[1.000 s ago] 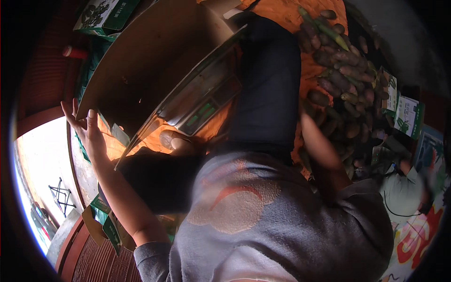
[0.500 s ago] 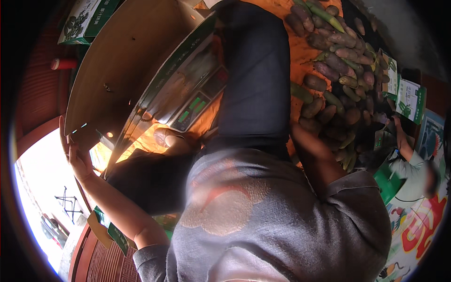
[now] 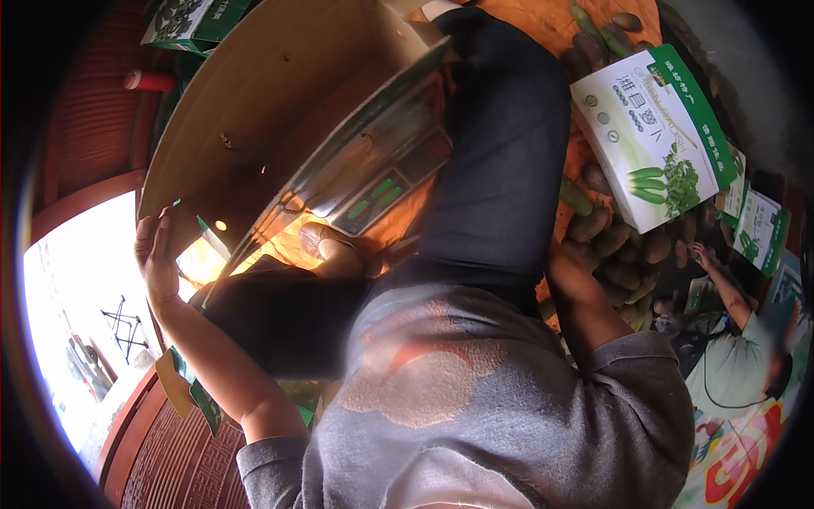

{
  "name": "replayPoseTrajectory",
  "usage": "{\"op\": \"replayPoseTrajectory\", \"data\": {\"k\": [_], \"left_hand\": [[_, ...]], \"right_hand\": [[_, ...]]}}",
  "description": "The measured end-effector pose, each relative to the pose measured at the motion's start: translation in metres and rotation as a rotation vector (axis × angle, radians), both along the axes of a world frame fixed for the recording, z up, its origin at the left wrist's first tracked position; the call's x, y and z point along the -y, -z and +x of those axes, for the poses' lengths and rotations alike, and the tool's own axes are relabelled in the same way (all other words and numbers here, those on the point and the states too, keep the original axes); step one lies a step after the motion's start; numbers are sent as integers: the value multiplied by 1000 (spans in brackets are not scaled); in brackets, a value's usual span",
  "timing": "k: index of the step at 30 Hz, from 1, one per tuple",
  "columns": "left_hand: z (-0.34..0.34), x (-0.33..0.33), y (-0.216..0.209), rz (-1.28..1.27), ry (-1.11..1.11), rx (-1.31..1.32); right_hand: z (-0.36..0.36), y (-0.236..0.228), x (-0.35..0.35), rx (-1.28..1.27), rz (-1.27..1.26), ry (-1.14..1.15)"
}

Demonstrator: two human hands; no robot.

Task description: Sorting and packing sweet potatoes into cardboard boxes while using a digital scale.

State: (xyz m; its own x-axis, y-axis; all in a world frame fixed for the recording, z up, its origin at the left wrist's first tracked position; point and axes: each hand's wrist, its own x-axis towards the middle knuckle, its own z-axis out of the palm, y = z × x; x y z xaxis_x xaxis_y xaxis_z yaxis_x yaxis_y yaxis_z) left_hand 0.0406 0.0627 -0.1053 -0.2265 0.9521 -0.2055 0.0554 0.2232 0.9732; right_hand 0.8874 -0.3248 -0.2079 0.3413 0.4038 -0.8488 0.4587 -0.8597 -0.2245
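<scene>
Open carton (image 3: 254, 127) left of digital scale (image 3: 373, 202) | carton pinched by left hand (image 3: 158, 259), presumably to be steadied | right hand hidden, grip cannot be told | tubers (image 3: 610, 241) heaped right of scale, perhaps for easy reach

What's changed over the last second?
A white-and-green box has come into view over the vegetable pile, hiding part of it; what supports it is unclear. The left hand stays at the edge of the open carton; the scale display stays lit.

1 red cylinder (image 3: 151, 81), 1 black crisscross frame (image 3: 126, 329), 1 carved reddish-brown wooden panel (image 3: 195, 458)
</scene>
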Motion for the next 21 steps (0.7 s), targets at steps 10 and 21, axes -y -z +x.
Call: {"op": "replayPoseTrajectory", "data": {"k": [10, 21], "left_hand": [[17, -34, -36, -60, 201, -530], [11, -35, -56, -51, 196, -610]], "right_hand": [[-134, 66, -195, 235, -92, -489], [-81, -115, -316, 796, 809, -533]]}}
